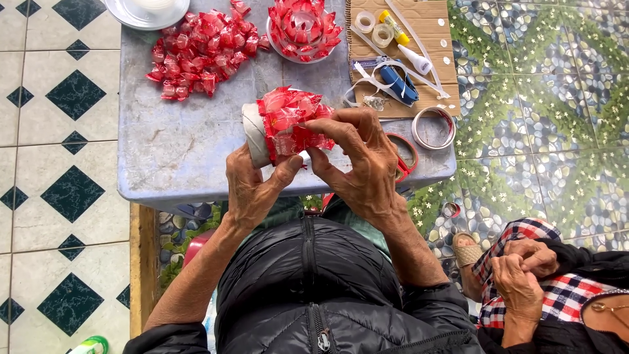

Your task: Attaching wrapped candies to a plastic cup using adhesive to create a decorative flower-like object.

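Grey table (170, 164) over tiled floor. Left hand (252, 187) closed around pale cup (254, 134), steadying it; right hand (360, 164) fingers pinch red wrapped candies (291, 118) against it.

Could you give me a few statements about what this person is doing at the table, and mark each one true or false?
1. Both hands hold a pale roll partly covered in red wrapped candies. True.
2. The left hand rests flat on the grey table. False: it grips the roll.
3. A loose pile of red candies lies on the table. True.
4. The tape rolls sit on a blue tray. False: they lie on brown cardboard.
5. The right hand holds scissors. False: its fingers press the candies.
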